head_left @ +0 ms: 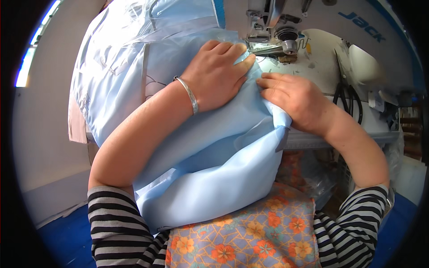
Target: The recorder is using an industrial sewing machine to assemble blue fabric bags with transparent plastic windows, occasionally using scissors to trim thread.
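Light blue, satiny fabric (pixel 219 178) spreads over the sewing machine's bed and drapes down onto my lap. My left hand (pixel 221 73) rests on top of it, fingers bent and gripping the cloth close to the presser foot (pixel 268 50). Just to the right, my right hand (pixel 295 98) pinches the fabric's edge between thumb and fingers, with a rolled fold hanging below. The exact grip of the left fingertips is partly hidden. Bright light falls on the cloth beside the needle area.
Black-handled scissors (pixel 345 91) lie on the machine table to the right, near a white rounded object (pixel 364 64). The white sewing machine's body (pixel 366 27) stands behind. More pale blue cloth (pixel 111 58) is heaped at the left. A floral apron (pixel 250 239) covers my lap.
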`<action>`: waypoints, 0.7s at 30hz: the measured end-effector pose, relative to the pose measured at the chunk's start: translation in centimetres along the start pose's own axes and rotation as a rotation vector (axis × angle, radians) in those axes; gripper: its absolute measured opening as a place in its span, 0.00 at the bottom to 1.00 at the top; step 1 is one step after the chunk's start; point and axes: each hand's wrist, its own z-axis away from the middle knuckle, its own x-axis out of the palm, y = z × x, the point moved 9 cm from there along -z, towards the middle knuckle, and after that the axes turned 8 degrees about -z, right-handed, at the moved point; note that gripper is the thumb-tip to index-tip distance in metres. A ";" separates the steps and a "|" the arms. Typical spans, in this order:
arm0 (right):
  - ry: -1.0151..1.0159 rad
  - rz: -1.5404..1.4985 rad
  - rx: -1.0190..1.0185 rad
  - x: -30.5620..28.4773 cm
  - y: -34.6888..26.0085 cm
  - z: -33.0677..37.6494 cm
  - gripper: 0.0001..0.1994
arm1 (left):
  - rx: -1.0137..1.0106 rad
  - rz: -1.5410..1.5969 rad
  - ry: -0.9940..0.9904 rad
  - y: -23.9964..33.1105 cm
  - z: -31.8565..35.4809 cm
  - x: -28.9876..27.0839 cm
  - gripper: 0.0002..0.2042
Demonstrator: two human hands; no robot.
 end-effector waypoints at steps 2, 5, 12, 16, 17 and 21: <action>-0.038 0.006 0.014 -0.2 0.2 -0.2 0.12 | 0.002 -0.005 -0.006 0.2 -0.1 0.0 0.17; -0.071 0.011 0.018 0.1 0.7 -0.2 0.12 | -0.007 -0.016 -0.044 0.1 -0.2 0.5 0.18; 0.004 0.102 -0.032 0.1 -0.3 -0.9 0.14 | 0.160 0.069 0.033 -0.9 -0.1 -0.3 0.13; 0.013 0.108 -0.061 0.5 -0.1 -0.9 0.15 | -0.073 0.259 -0.193 -1.7 -1.4 0.8 0.07; 0.028 0.085 -0.024 0.8 0.2 -1.0 0.15 | -0.073 0.260 -0.193 -1.0 -2.1 0.4 0.07; 0.130 0.053 0.017 0.9 0.0 -1.3 0.14 | -0.184 -0.022 -0.383 -0.2 -1.7 1.2 0.07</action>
